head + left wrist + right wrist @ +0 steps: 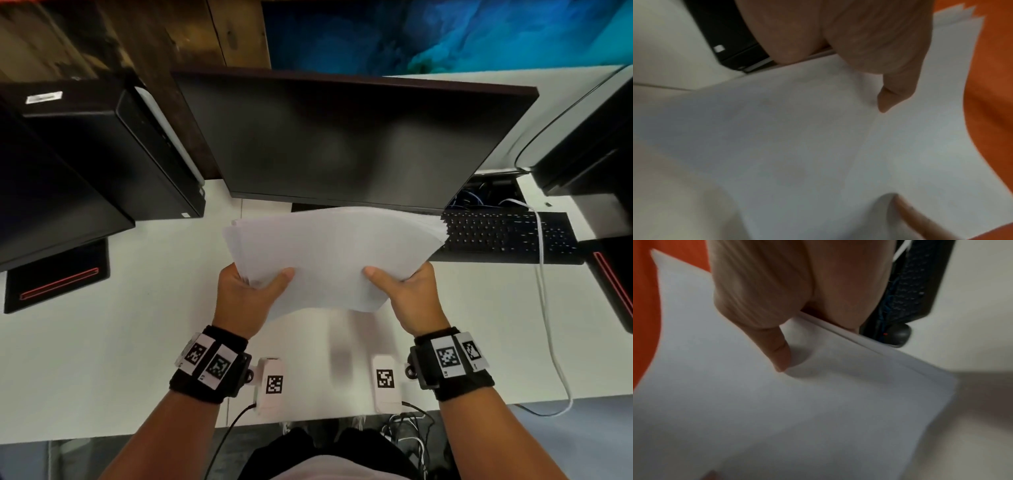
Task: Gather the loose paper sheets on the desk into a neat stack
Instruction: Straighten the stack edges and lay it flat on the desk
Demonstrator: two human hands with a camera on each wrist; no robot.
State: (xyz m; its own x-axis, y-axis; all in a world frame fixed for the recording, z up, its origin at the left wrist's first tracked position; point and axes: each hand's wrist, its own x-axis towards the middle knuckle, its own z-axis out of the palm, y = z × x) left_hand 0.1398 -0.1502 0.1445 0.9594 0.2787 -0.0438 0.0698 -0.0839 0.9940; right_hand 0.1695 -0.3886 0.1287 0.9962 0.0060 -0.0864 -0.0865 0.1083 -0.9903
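— Where's the paper stack (335, 253)?

— Up off the white desk (102, 359), near the dark monitor (342, 137). My left hand (246, 294) pinches its left edge, my right hand (407, 294) its right edge, thumbs on top.

— Neat?

— Far corners fan out beside the keyboard (507, 236).

Fingers of both hands hidden under the paper stack (329, 253), keyboard (507, 236) left end covered by sheets, both wrist views motion-blurred, monitor (342, 137) base hidden.
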